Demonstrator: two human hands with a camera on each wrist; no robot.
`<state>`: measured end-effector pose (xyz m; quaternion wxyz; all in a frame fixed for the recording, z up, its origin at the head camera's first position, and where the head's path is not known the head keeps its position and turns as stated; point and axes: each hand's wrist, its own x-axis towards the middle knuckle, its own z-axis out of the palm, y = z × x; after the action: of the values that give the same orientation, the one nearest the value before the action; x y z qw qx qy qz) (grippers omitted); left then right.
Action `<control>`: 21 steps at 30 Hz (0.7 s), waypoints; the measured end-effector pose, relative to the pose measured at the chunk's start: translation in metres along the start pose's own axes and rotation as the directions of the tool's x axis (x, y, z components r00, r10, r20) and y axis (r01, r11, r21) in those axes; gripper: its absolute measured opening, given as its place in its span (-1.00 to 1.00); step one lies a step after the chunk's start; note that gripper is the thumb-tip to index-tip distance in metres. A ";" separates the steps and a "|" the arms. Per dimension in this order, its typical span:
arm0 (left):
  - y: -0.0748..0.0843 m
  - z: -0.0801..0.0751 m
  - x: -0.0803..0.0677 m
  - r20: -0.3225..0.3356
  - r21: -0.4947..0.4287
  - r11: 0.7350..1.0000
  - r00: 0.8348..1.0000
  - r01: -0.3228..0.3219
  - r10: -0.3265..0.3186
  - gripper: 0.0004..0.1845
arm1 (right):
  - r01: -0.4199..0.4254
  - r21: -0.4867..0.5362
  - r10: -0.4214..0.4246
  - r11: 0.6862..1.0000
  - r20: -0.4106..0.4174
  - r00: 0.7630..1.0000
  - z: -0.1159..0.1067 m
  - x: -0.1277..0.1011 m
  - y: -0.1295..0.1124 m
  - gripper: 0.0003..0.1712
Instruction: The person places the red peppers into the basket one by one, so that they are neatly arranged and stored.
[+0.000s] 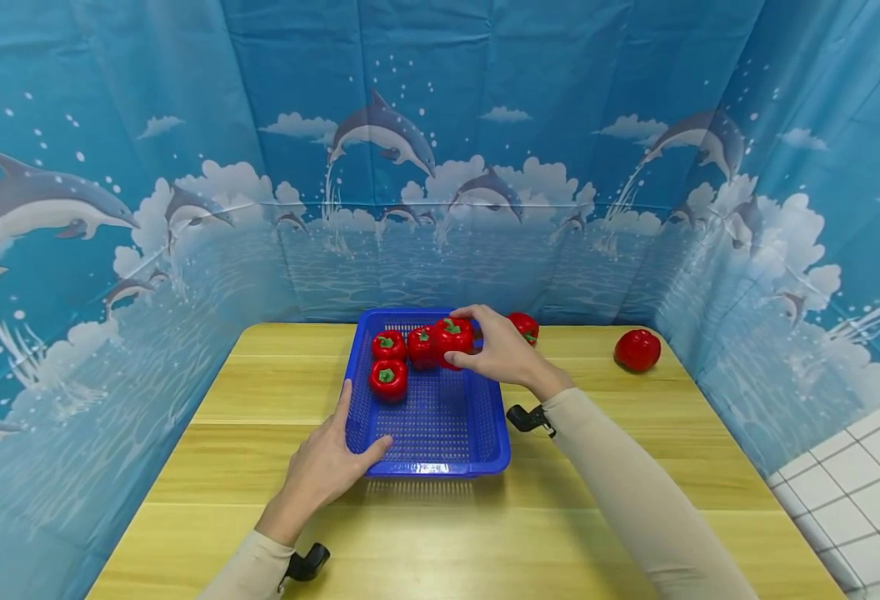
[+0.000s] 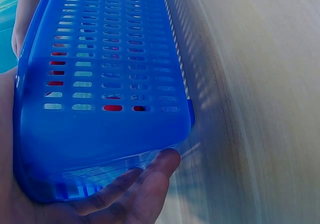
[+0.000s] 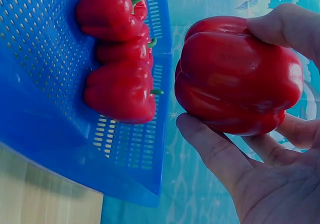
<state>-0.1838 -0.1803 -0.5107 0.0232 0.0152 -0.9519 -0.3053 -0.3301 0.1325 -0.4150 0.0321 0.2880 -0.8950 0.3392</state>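
My right hand [image 1: 502, 346] holds a red bell pepper [image 1: 452, 335] between thumb and fingers above the back right part of a blue plastic basket [image 1: 434, 468]. The right wrist view shows this pepper [image 3: 235, 79] raised apart from three others inside. Those are a back left bell pepper [image 1: 388, 344], a bell pepper [image 1: 387, 380] in front of it and a partly hidden bell pepper [image 1: 421, 348] beside the held one. At the basket's front left corner, my left hand [image 1: 327, 462] grips the rim. Its fingers lie along the outer wall [image 2: 100, 139] in the left wrist view.
Behind my right hand, a red bell pepper [image 1: 524, 327] lies partly hidden on the wooden table [image 1: 597, 500], right of the basket. Another red bell pepper [image 1: 637, 350] sits near the table's back right corner. A blue dolphin-print curtain [image 1: 440, 242] hangs behind the table.
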 end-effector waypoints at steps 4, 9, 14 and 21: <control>0.000 0.000 0.000 0.001 -0.004 1.000 1.000 -0.002 0.002 0.33 | 0.001 0.009 -0.001 1.000 0.002 1.000 0.003 0.003 0.001 -0.16; 0.000 -0.001 0.001 0.003 0.000 1.000 1.000 -0.004 0.004 0.35 | -0.007 0.020 0.007 1.000 0.010 1.000 0.007 0.007 0.000 -0.16; -0.001 -0.002 0.002 0.006 0.006 1.000 1.000 -0.007 0.006 0.34 | -0.019 0.022 0.019 1.000 0.017 1.000 0.012 0.013 0.001 -0.15; -0.001 -0.005 0.004 0.014 0.008 1.000 1.000 -0.007 0.007 0.34 | -0.034 0.073 0.032 0.997 0.035 0.999 0.018 0.019 0.001 -0.15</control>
<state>-0.1872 -0.1842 -0.5074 0.0174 0.0100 -0.9532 -0.3015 -0.3441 0.1123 -0.4246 0.0009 0.2798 -0.8870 0.3673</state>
